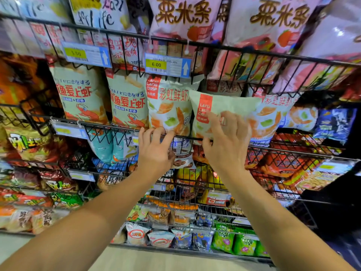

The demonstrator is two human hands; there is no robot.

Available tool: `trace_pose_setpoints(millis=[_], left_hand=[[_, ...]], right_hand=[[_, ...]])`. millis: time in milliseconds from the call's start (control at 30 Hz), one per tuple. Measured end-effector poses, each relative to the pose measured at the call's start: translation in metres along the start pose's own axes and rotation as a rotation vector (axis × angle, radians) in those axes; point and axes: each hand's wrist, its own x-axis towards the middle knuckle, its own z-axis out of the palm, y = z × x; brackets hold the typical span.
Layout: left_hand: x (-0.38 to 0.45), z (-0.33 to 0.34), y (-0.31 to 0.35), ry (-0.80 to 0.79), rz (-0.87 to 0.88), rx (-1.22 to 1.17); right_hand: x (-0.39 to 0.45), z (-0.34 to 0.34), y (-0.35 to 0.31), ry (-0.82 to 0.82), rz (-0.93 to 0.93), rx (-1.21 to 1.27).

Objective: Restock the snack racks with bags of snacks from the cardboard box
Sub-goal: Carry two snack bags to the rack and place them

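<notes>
A pale green Lang Lang Crisp bag leans in the middle wire rack, tilted, its lower left corner under my right hand. My right hand spreads its fingers over the bag's front and its thumb lies at the bag's bottom edge. My left hand curls its fingers over the rack's front wire below a matching bag. The cardboard box is out of view.
Two shrimp snack bags stand left of the crisp bags. Pink bags fill the rack above, with price tags on its front wire. Lower racks hold several small bags. Pale floor shows at the bottom.
</notes>
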Motion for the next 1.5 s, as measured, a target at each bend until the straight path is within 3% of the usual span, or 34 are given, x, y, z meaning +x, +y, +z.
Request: trace_pose_setpoints(millis=[100, 300, 500, 633, 833, 1133, 1233, 1500], left_hand=[[0.000, 0.003, 0.002, 0.042, -0.013, 0.005], [0.001, 0.002, 0.005, 0.043, -0.043, -0.018], [0.003, -0.014, 0.009, -0.107, -0.082, -0.052], [0.006, -0.032, 0.008, -0.223, -0.054, -0.047], [-0.022, -0.050, 0.029, -0.270, 0.114, -0.122], [-0.121, -0.043, 0.154, -0.678, 0.431, -0.340], [-0.157, -0.048, 0.218, -0.753, 0.574, -0.401], [-0.249, -0.059, 0.396, -0.889, 0.759, -0.496]], right_hand=[[0.008, 0.011, 0.003, -0.254, 0.078, -0.042], [0.041, 0.013, 0.000, -0.513, 0.167, -0.005], [0.045, -0.010, -0.003, -0.497, 0.141, 0.006], [0.032, -0.034, -0.007, -0.359, 0.115, 0.057], [-0.042, -0.074, -0.005, -0.374, 0.099, 0.051], [-0.228, -0.183, 0.025, -0.739, 0.427, -0.121], [-0.287, -0.234, 0.046, -0.796, 0.502, -0.223], [-0.423, -0.369, 0.141, -0.859, 0.701, -0.334]])
